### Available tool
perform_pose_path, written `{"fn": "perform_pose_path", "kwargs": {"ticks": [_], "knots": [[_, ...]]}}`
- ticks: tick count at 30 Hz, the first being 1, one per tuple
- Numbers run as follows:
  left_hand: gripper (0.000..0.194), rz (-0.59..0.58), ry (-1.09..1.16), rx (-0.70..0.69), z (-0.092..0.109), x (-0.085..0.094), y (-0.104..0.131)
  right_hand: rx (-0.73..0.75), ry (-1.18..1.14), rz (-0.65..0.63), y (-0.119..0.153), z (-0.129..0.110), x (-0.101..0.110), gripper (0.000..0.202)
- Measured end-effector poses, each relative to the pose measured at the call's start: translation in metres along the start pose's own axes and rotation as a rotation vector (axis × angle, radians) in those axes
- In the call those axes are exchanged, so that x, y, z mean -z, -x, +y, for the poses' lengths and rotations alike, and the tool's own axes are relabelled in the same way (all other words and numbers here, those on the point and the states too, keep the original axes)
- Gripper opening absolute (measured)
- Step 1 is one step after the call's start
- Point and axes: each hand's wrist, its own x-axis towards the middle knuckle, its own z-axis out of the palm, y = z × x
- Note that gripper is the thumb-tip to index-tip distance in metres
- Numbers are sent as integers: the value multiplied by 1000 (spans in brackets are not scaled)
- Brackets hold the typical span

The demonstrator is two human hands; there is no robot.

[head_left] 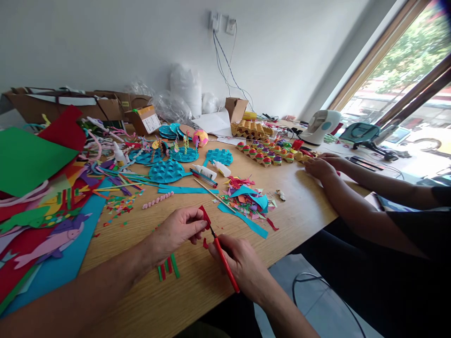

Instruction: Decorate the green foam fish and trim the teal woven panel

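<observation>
Between thumb and fingers, my left hand [183, 226] pinches a small piece of red paper [204, 215] above the table's near edge. My right hand [240, 263] is closed around red-handled scissors [225, 265], whose dark blades reach the paper's lower edge. A red scrap [205, 243] shows just below the blades. Under my left wrist, several green and red paper strips [169, 266] lie on the wood, partly hidden by the arm. A pile of colourful paper scraps [248, 197] lies beyond my hands, with a blue paper strip [244, 220] beside it.
Coloured sheets and paper fish [52, 239] cover the left side. Blue textured discs [167, 171], glue bottles [205, 172] and a pink twisted pipe cleaner [158, 200] lie mid-table. Painted egg-carton pieces [262, 154] stand at the right, near a co-worker's hands [320, 166].
</observation>
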Motion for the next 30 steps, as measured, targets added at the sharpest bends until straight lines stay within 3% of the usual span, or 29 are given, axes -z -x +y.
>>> {"fn": "perform_pose_path", "kwargs": {"ticks": [14,30], "knots": [[18,-21,24,15,-1,0,-3,25,-8,72,0,10,-7,32],[20,-56,35,25,-4,2,-3,10,-10,66,0,11,-6,38]]}}
